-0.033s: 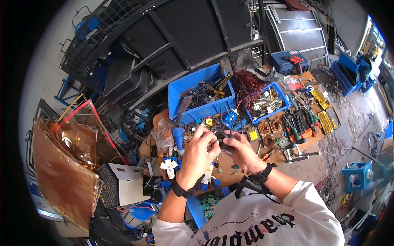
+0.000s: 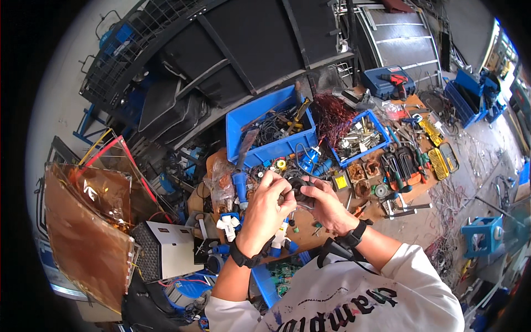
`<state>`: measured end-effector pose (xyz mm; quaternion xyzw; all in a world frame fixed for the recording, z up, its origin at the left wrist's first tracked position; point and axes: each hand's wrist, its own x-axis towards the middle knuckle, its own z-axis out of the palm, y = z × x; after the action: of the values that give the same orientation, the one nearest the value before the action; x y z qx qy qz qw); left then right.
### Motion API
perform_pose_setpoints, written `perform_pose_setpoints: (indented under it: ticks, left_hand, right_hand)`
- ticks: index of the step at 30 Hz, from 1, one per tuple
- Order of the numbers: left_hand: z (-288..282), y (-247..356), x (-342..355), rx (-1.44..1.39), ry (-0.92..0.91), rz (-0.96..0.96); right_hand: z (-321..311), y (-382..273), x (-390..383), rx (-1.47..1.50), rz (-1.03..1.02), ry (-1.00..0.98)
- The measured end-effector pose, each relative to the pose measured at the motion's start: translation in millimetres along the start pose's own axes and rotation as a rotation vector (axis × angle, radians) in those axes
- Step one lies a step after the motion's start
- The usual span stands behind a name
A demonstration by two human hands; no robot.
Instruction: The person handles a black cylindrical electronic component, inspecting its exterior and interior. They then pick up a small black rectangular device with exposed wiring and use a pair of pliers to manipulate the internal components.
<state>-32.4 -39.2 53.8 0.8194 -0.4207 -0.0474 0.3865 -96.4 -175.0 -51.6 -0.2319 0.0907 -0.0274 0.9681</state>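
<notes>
My left hand (image 2: 270, 202) and my right hand (image 2: 326, 207) meet over the cluttered wooden bench (image 2: 412, 196), both closed on a small dark, roundish part (image 2: 296, 189) whose detail is partly hidden by my fingers. Just left of them lie a blue cylindrical fitting (image 2: 240, 183) and white plastic pieces (image 2: 227, 227). Behind the held part stands a blue plug-like fitting with a cable (image 2: 308, 160). A small yellow square (image 2: 341, 181) sits beyond my right hand.
Two blue bins, one with cables (image 2: 235, 124), another with metal hardware (image 2: 359, 144), occupy the bench's back. Pliers and clamps (image 2: 395, 166) and a drill case (image 2: 381, 83) are right. A metal-cased box (image 2: 171, 252) and brown panels (image 2: 83, 232) stand left; a blue stool (image 2: 478, 238) is right.
</notes>
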Motion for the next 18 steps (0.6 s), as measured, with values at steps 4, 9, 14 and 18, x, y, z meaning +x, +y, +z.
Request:
perform_pose_setpoints:
  ticks: [4, 9, 14, 18]
  left_hand:
    - [-6, 9, 4, 0.102, -0.044, 0.061]
    - [-2, 19, 6, 0.087, -0.087, 0.060]
    - [0, 25, 11, 0.052, -0.028, 0.080]
    - [1, 22, 12, 0.049, -0.039, 0.109]
  right_hand:
    - [-5, 0, -2, 0.080, 0.018, 0.024]
    - [-1, -14, -3, 0.197, 0.027, -0.044]
    - [5, -19, -6, 0.252, 0.022, -0.084]
    - [-1, -22, -4, 0.218, 0.020, -0.079]
